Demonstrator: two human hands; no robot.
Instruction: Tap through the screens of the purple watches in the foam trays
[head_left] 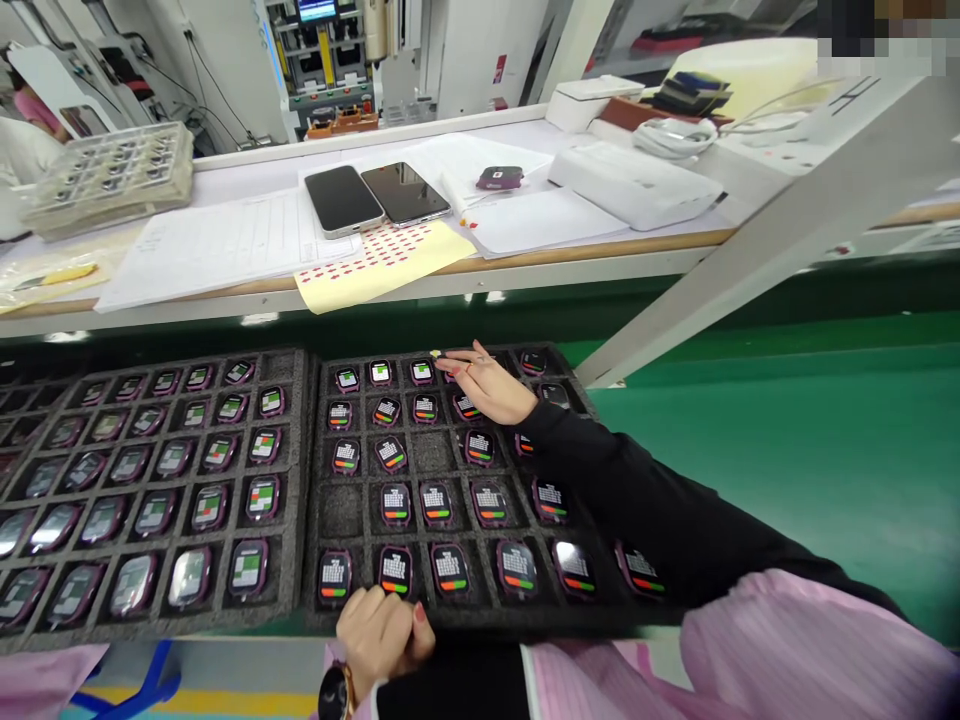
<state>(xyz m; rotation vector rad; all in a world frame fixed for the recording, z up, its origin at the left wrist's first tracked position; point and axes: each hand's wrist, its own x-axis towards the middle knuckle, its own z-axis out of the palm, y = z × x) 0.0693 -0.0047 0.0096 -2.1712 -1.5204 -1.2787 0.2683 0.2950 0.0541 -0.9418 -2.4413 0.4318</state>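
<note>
My right hand (491, 387) reaches over the back row of a black foam tray (431, 452), fingers stretched out and slightly apart. Its fingertips are beside a purple-cased smartwatch (422, 371) with a lit screen and partly cover the watch right of it. A tiny yellow thing (436, 354) shows by the fingertips; I cannot tell what it is or whether they touch it. My left hand (381, 632) is closed at the tray's front edge, just below a smartwatch (395, 571). Its curled fingers hide whatever they may hold. Most watch screens show red and green bars.
A second foam tray (298, 500) of smartwatches adjoins on the left. Behind, a shelf holds two phones (343, 200), papers (225, 243), a yellow sticker sheet (386, 262), a lone smartwatch (500, 178) and a white box (634, 185). A slanted white post (750, 230) stands right.
</note>
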